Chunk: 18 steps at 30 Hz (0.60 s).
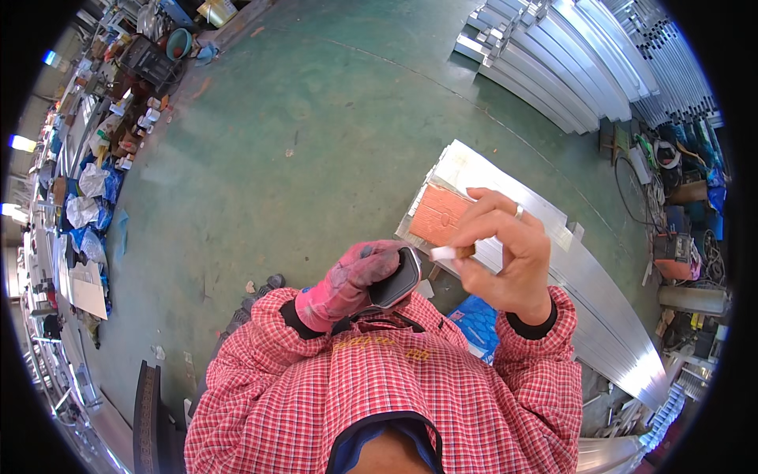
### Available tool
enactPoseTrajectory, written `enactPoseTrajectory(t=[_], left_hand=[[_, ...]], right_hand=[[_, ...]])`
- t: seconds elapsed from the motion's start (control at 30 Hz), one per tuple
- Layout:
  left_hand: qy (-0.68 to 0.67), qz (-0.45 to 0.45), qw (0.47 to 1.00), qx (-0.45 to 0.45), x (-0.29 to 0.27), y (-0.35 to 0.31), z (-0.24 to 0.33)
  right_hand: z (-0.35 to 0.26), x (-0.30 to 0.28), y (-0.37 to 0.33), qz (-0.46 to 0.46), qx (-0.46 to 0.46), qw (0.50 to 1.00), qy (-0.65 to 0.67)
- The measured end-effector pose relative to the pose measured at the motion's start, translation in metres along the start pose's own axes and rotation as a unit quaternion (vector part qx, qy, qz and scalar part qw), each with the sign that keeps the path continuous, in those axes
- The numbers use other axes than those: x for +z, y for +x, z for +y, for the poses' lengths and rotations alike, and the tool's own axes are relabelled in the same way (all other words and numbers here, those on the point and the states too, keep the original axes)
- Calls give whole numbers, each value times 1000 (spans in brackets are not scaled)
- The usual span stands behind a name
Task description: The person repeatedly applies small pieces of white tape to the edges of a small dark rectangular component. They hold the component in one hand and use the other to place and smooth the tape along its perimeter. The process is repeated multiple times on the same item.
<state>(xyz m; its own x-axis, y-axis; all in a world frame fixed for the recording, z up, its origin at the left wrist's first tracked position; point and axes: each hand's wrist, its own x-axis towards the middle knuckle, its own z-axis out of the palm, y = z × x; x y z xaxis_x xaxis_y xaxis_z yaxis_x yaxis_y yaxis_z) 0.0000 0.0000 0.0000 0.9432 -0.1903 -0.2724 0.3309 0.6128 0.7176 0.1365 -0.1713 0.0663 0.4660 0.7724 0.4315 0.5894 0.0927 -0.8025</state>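
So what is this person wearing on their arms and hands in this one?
Both arms are in a red-and-white checked shirt with dark cuffs showing at the wrists. The left hand wears a worn pink work glove with grey smudges over the fingers. The right hand is bare apart from a pale ring on one finger.
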Motion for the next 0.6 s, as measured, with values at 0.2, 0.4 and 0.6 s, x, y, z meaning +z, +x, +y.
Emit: enactPoseTrajectory(t=[0.2, 0.4, 0.6], left_hand=[[-41, -35, 998, 23, -10, -2, -2], [-6, 64, 996, 58, -26, 2, -21], [-50, 141, 989, 14, -41, 0, -28]], right_hand=[[41, -13, -5, 150, 57, 987, 2], [168, -15, -52, 269, 275, 920, 78], [272, 33, -124, 272, 394, 877, -33]])
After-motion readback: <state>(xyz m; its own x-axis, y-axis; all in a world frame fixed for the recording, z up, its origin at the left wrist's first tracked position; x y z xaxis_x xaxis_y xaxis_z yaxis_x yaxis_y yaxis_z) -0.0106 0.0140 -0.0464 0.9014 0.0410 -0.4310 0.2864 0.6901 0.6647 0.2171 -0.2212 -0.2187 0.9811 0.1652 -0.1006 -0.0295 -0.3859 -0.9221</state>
